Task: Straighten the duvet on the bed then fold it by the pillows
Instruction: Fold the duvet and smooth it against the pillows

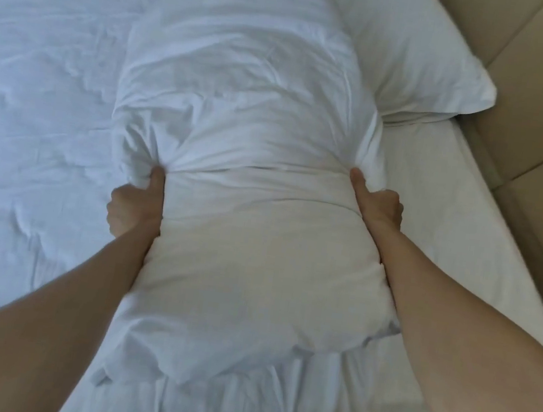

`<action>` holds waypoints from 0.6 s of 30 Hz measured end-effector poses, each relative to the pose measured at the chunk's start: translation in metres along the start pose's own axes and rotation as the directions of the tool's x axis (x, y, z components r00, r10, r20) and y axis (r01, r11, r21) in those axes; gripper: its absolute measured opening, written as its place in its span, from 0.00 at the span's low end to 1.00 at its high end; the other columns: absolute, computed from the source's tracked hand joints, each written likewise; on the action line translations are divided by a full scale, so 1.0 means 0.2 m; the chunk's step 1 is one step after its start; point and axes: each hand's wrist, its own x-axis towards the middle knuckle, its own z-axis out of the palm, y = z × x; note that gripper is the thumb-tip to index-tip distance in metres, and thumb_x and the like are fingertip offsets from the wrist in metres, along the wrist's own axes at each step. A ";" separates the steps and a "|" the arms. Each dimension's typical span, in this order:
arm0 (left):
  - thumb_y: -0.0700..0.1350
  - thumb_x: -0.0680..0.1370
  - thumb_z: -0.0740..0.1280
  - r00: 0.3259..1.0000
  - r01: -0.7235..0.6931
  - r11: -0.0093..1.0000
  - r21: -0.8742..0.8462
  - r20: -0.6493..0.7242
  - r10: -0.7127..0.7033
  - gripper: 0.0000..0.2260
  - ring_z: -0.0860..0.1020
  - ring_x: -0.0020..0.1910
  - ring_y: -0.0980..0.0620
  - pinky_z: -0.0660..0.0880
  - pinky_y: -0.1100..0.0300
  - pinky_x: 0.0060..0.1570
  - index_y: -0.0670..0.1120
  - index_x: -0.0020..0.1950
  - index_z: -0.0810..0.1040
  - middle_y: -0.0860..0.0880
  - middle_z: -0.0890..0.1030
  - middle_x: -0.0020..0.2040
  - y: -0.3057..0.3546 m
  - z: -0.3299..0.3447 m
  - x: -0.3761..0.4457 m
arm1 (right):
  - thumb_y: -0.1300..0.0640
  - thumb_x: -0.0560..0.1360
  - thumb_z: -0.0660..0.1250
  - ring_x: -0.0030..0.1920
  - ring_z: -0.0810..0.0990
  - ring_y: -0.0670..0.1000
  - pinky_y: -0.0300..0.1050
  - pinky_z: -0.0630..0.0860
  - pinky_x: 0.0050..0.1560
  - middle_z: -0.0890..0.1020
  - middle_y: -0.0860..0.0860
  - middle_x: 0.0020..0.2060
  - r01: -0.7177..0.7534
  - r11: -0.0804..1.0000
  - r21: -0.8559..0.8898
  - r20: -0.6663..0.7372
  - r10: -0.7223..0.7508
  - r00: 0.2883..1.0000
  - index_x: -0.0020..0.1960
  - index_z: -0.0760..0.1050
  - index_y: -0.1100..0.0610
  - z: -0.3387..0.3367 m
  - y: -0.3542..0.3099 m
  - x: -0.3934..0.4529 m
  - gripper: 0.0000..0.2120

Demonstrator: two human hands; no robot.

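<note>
your left hand (136, 201) and right hand (379, 204) grip a plump white fabric pillow (244, 167) at its waist, one on each long side. left fingers are curled into the cloth, which bunches into radiating creases above the thumb (157, 178). right thumb lies straight along the pillow's edge, the other right fingers (393, 204) curled round the side. the squeeze pinches the pillow narrower at the middle.

long axis: runs from the near bed edge away from you, tilted slightly to the right at the far end. near end rests on the white bed sheet (409, 224); you cannot tell whether the far end is lifted.

second white pillow (408, 51) lies flat at upper right, partly under the held pillow's far right side, its corner pointing toward the beige padded panelled headboard (535, 102).

white wrinkled duvet (34, 105) is spread over the left part of the bed, its right margin hidden behind the held pillow. a gathered band of white cloth (241, 374) lies just below the pillow's near end.
</note>
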 end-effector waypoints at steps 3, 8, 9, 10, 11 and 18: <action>0.67 0.75 0.62 1.000 0.021 1.000 -0.023 0.017 -0.020 0.32 0.77 0.59 0.37 0.72 0.48 0.56 0.38 0.59 0.78 0.38 0.79 0.59 -0.01 0.11 -0.28 | 0.26 0.69 0.64 0.56 0.78 0.60 0.51 0.76 0.57 0.79 0.58 0.58 0.031 0.999 -0.013 -0.028 -0.031 0.999 0.61 0.75 0.61 -0.28 0.08 0.04 0.40; 0.64 0.79 0.59 0.991 0.004 0.996 -0.089 0.132 0.007 0.31 0.75 0.62 0.37 0.70 0.48 0.60 0.36 0.64 0.75 0.38 0.77 0.63 0.07 0.40 -0.80 | 0.30 0.72 0.63 0.59 0.78 0.60 0.47 0.73 0.55 0.79 0.59 0.60 0.097 0.995 -0.036 -0.159 -0.101 0.982 0.63 0.75 0.62 -0.83 0.28 0.15 0.37; 0.63 0.79 0.59 0.987 0.002 0.995 -0.096 0.157 0.013 0.31 0.74 0.63 0.37 0.70 0.48 0.61 0.37 0.65 0.75 0.38 0.77 0.63 0.09 0.47 -0.91 | 0.31 0.73 0.63 0.60 0.77 0.61 0.47 0.72 0.55 0.78 0.60 0.62 0.092 0.994 -0.055 -0.199 -0.101 0.975 0.64 0.74 0.63 -0.95 0.34 0.17 0.38; 0.64 0.79 0.59 0.983 0.002 0.994 -0.105 0.180 0.017 0.31 0.74 0.63 0.37 0.70 0.48 0.61 0.37 0.65 0.75 0.38 0.76 0.64 0.11 0.54 -1.01 | 0.31 0.74 0.63 0.61 0.77 0.62 0.48 0.72 0.55 0.78 0.62 0.63 0.082 0.994 -0.074 -0.243 -0.097 0.965 0.65 0.74 0.65 -1.07 0.40 0.21 0.39; 0.64 0.78 0.59 0.979 0.000 0.994 -0.109 0.204 0.022 0.31 0.74 0.63 0.37 0.70 0.47 0.62 0.38 0.65 0.75 0.38 0.77 0.64 0.13 0.62 -1.12 | 0.30 0.73 0.62 0.62 0.77 0.62 0.49 0.72 0.56 0.77 0.63 0.63 0.064 0.994 -0.091 -0.280 -0.087 0.956 0.65 0.74 0.65 -1.19 0.46 0.25 0.40; 0.66 0.79 0.54 0.892 -0.262 0.965 0.024 0.389 0.233 0.31 0.77 0.59 0.37 0.71 0.48 0.59 0.40 0.63 0.75 0.38 0.80 0.59 0.22 1.10 -1.72 | 0.40 0.78 0.63 0.69 0.71 0.64 0.54 0.69 0.66 0.71 0.63 0.70 -0.227 0.966 -0.121 -0.360 0.170 0.917 0.72 0.67 0.66 -1.85 0.98 0.56 0.35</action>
